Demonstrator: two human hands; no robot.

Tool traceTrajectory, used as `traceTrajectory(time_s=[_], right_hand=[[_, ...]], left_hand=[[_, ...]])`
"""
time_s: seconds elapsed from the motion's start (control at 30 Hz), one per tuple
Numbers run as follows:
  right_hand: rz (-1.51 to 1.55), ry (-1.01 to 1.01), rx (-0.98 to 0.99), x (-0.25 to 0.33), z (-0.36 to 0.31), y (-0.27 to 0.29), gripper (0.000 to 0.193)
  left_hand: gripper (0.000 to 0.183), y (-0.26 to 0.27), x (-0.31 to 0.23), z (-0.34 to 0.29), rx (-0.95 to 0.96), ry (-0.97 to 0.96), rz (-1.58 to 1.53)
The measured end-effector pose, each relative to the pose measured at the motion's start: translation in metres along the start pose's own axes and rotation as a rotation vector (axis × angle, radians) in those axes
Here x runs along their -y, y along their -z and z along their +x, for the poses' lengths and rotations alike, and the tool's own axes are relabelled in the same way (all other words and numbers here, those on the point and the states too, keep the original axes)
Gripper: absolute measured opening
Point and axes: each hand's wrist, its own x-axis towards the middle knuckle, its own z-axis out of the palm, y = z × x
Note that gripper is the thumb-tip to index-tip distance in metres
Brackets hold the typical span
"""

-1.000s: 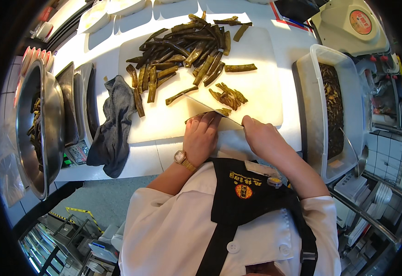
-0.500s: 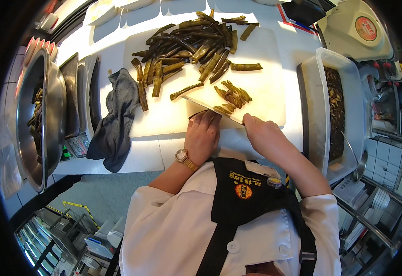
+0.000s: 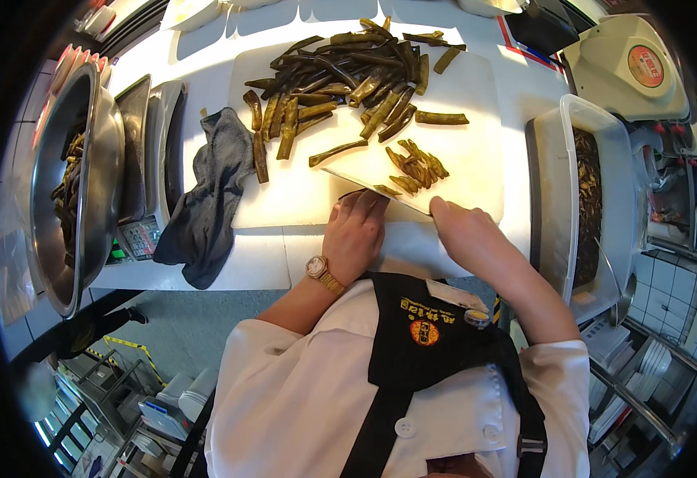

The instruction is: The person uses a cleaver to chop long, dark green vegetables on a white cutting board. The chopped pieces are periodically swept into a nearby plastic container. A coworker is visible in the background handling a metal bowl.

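Now the knife tip (image 3: 331, 172) sits further left along the green strip (image 3: 339, 152).

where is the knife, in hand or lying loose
The knife is in hand: the right hand is closed around its handle end, the blade slanting in front of the left hand.

Bright light floods the cutting board (image 3: 292, 193); outer edges bend.

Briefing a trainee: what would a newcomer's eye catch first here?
Probably the heap of dark green stalks on the far part of the white cutting board. Next, the knife in the right hand, close to the left hand, with small cut pieces just beyond. A large steel bowl stands out at left.
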Motion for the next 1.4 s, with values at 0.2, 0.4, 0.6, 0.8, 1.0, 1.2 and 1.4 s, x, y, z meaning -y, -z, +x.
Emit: traceTrajectory(time_s=[0.2, 0.4, 0.6, 0.8, 1.0, 1.2, 1.4], right_hand=[[0.119, -0.041, -0.019, -0.003, 0.003, -0.004, 0.008], [-0.016, 0.063, 0.037, -0.002, 0.001, 0.008, 0.009], [0.037, -0.009, 0.025, 0.004, 0.015, -0.005, 0.008], [0.115, 0.023, 0.001, 0.003, 0.009, 0.0, 0.009], [0.014, 0.081, 0.056, 0.015, 0.015, 0.006, 0.009], [0.086, 0.02, 0.016, 0.014, 0.02, -0.008, 0.008], [0.022, 0.064, 0.051, 0.02, 0.019, 0.01, 0.005]], left_hand=[[0.042, 0.009, 0.002, -0.007, -0.005, 0.002, 0.011], [0.041, 0.006, 0.004, -0.006, -0.034, 0.023, 0.03], [0.041, 0.006, 0.006, -0.009, -0.025, 0.04, 0.008], [0.042, 0.011, 0.019, -0.014, -0.101, 0.07, 0.016], [0.04, 0.012, 0.02, -0.017, -0.09, 0.068, 0.022], [0.036, 0.016, 0.029, -0.014, -0.119, 0.015, -0.033], [0.031, 0.017, 0.039, -0.01, -0.195, -0.03, -0.013]])
